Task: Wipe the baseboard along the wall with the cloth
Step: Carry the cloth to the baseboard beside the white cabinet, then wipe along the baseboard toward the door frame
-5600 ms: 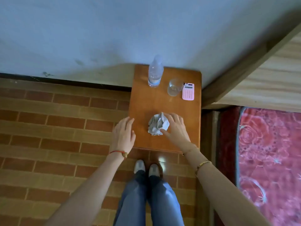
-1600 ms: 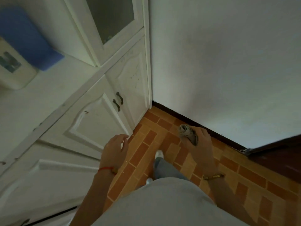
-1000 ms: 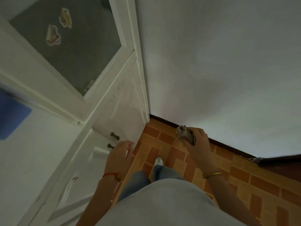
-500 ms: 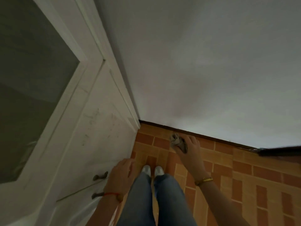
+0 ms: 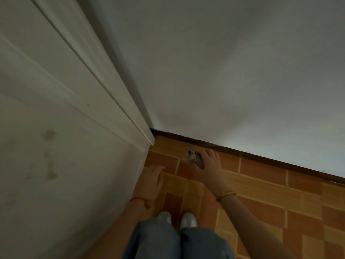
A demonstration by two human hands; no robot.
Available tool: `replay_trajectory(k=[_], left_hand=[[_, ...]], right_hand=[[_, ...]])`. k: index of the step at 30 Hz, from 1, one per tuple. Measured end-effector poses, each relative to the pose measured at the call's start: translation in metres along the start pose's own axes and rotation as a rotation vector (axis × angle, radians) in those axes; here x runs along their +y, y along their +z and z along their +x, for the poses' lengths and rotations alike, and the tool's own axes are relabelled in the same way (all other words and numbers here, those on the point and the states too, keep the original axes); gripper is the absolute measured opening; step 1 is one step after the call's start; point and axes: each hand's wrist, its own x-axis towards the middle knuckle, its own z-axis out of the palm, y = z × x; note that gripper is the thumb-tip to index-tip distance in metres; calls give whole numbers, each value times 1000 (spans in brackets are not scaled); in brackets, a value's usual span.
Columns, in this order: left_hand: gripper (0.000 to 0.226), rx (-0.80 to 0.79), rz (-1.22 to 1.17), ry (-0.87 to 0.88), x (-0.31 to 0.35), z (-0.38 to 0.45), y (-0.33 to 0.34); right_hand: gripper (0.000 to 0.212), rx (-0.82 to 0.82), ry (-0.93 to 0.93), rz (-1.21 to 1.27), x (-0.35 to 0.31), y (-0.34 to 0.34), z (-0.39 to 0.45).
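A dark brown baseboard (image 5: 261,157) runs along the foot of the pale wall, from the corner by the cabinet toward the lower right. My right hand (image 5: 209,165) grips a crumpled grey cloth (image 5: 193,158), held low just in front of the baseboard near the corner; I cannot tell whether the cloth touches it. My left hand (image 5: 151,182) hangs with fingers spread and holds nothing, close to the white cabinet's side.
A tall white cabinet (image 5: 65,146) fills the left side and meets the wall at the corner. The floor (image 5: 270,202) is orange and brown brick-pattern tile. My jeans-clad legs and white shoes (image 5: 187,220) stand at the bottom centre.
I have carried the cloth from a small wooden table to this corner. Over the last second my head has dropped lower and my right hand has moved the cloth down toward the baseboard.
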Motion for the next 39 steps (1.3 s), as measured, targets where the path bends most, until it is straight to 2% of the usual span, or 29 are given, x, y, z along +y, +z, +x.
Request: replay_trajectory(k=[2, 8, 12, 15, 19, 24, 31, 35, 39], left_hand=[[58, 30, 51, 49, -40, 33, 44], [46, 84, 243, 133, -149, 110, 143], [44, 165, 277, 195, -183, 136, 175], [43, 250, 274, 226, -200, 146, 195], [45, 330, 254, 165, -221, 149, 218], [48, 424, 218, 203, -228, 149, 232], [49, 450, 202, 213, -231, 148, 234], [49, 450, 196, 223, -233, 148, 233], [49, 465, 184, 238, -231, 148, 233]], right_hand=[[40, -15, -30, -40, 31, 45, 26], [40, 12, -161, -137, 101, 161, 88], [41, 79, -226, -185, 120, 213, 117], [47, 105, -195, -204, 129, 240, 124], [48, 153, -226, -245, 142, 258, 119], [41, 211, -307, -285, 148, 269, 121], [30, 232, -415, -213, 103, 307, 166], [26, 249, -405, -231, 91, 313, 171], [27, 340, -283, -245, 130, 285, 155]])
